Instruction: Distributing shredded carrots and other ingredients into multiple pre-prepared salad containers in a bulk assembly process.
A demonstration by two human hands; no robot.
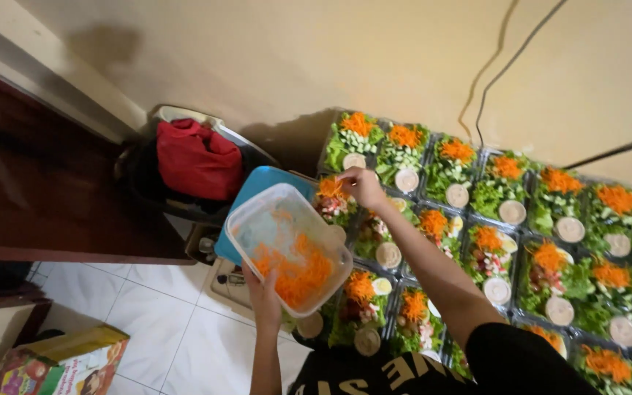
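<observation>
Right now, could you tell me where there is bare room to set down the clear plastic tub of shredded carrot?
The rows of clear salad boxes sit edge to edge, leaving no gap there. Bare room shows on the white tiled floor, bordered by the dark wooden furniture, the colourful cardboard box and the left hand holding the clear plastic tub. The right hand reaches over the boxes.

Rows of filled salad trays (pixel 506 205) cover a surface beside a white tiled floor (pixel 184 336).

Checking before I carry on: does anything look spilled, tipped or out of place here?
Nothing looks spilled. The left hand holds the clear tub of shredded carrot tilted, contents slid to its lower end. The right hand reaches over a salad tray; the rows look orderly.
</observation>
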